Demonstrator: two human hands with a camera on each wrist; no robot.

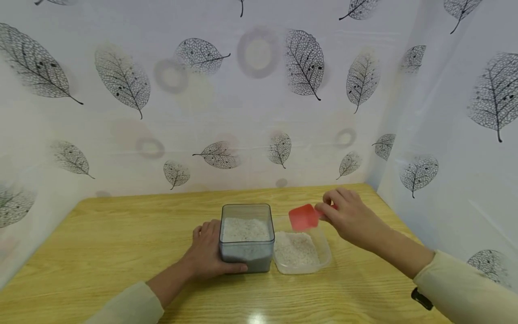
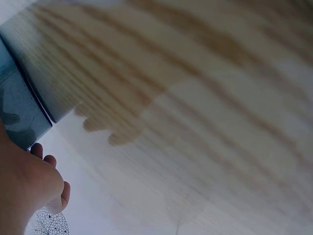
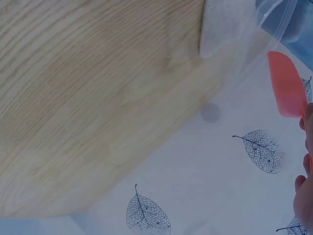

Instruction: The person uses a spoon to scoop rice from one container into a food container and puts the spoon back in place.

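A grey see-through square container (image 1: 247, 256), filled partway with white rice-like grains (image 1: 246, 230), stands upright on the table. My left hand (image 1: 208, 254) holds it at the left side, thumb along the lower front; in the left wrist view that hand (image 2: 36, 183) is beside the container's wall (image 2: 22, 105). Touching or close to its right is a low clear plastic tub (image 1: 325, 256) with a mound of the same grains (image 1: 295, 249). Above that tub's back part, my right hand (image 1: 350, 218) pinches the handle of a red scoop (image 1: 303, 218). I cannot tell whether the scoop contains grains.
Both containers stand on a wooden table (image 1: 121, 243). A pale sheet printed with leaves (image 1: 259, 112) hangs behind the table and along its right side. A dark band (image 1: 421, 299) shows beneath the right sleeve.
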